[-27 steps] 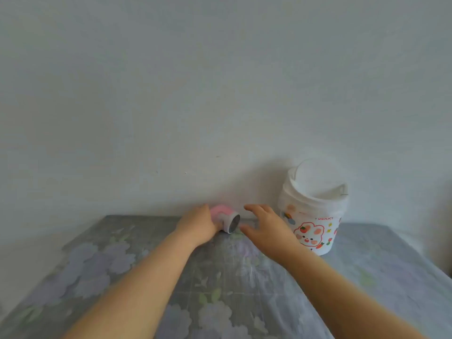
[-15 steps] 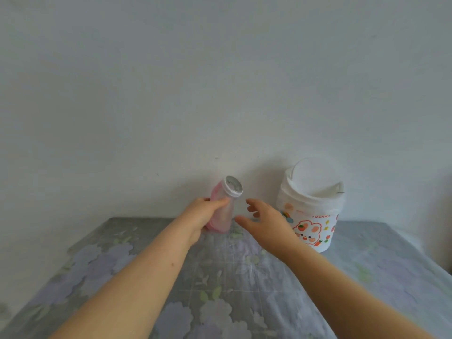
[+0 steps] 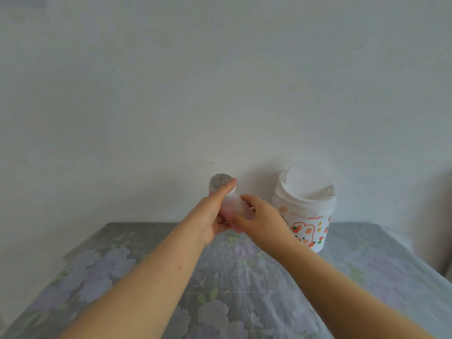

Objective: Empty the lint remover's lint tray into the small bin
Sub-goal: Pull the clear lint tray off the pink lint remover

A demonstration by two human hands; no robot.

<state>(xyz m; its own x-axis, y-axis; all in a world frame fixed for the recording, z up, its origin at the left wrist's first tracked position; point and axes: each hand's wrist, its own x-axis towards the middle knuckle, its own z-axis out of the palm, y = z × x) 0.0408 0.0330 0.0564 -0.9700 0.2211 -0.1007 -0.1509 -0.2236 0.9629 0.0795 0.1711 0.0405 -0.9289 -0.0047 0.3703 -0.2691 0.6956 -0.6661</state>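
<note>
Lint remover [image 3: 231, 206] half hidden behind both hands, body blurred; lifted above the floral tablecloth [image 3: 244, 277], left of the small bin [image 3: 305, 211]. Long axis tilted, mesh head up toward the wall. Left hand [image 3: 210, 216] wrapped around it, right hand [image 3: 261, 216] cupping its lower side.

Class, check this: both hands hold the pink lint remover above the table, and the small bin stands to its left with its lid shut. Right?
Not quite. The head view shows the small bin to the right of the lint remover, not left. Both hands, left and right, do hold it.
</note>
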